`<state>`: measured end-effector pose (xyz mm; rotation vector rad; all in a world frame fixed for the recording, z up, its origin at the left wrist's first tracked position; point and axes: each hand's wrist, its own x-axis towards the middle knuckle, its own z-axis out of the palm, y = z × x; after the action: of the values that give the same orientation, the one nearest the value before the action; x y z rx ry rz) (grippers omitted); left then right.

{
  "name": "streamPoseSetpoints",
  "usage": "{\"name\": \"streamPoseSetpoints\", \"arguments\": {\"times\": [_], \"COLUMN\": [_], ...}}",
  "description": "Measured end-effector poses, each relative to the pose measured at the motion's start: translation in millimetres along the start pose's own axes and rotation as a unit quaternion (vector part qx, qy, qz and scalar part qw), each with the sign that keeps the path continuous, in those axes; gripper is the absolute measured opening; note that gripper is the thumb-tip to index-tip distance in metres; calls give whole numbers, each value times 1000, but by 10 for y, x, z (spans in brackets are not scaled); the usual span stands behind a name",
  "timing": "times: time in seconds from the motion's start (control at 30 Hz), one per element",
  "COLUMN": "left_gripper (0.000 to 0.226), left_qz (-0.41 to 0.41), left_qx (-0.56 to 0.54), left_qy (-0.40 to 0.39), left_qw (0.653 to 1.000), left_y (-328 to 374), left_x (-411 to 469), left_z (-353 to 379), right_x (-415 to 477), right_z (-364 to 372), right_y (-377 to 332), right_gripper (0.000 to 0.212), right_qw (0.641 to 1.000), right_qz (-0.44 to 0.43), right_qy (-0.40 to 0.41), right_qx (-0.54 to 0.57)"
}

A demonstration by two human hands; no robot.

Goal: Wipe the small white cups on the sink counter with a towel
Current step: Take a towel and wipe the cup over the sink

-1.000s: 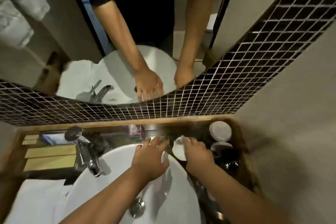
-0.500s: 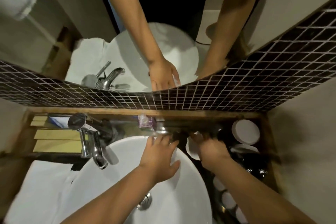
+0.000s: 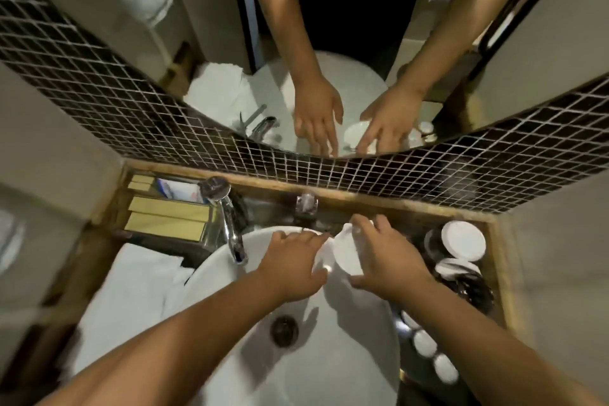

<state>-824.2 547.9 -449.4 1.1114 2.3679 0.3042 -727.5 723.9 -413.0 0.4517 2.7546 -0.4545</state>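
A small white cup [image 3: 346, 252] is clamped by the right hand [image 3: 389, 257] over the sink [image 3: 346, 356] rim. The left hand [image 3: 291, 265] lies flat, fingers spread, empty. Ceramic is judged stiff, smooth, breakable; a grip around the wall is advised.

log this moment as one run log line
phase: picking up cup | right hand: grasping white cup | left hand: open on basin rim | towel: untouched

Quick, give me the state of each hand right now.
Left hand: open, fingers spread, palm down on the far rim of the white basin, holding nothing.
Right hand: fingers curled on a small white cup beside the basin.
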Motion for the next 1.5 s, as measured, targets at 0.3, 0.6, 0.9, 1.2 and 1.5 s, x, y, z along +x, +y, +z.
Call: {"name": "streamPoseSetpoints", "arguments": {"times": [0.3,0.6,0.9,1.2,1.5], "left_gripper": [46,47,48,32,54], "left_qz": [-63,-72,-77,-209,-295], "left_qx": [-74,-41,-26,-115,49], "left_qy": [1,38,68,227,113], "left_qw": [995,996,994,944,947], "left_y": [-729,-971,-1101,-1766,-2329], "left_x": [-1303,-1618,-1739,-1984,-2255], "left_z": [215,299,325,513,821], "right_x": [-372,-426,-413,-296,-351], "right_z": [180,357,472,907,1339], "right_y": [-1008,-1591,-1760,-2026,-2287], "right_gripper": [92,81,96,110,94], "right_qw": [985,951,964,980,903], "right_qz": [-59,-97,-64,-97,-77], "right_qy": [-1,-41,-64,-113,-192], "right_qx": [-162,-291,-252,134,378]}}
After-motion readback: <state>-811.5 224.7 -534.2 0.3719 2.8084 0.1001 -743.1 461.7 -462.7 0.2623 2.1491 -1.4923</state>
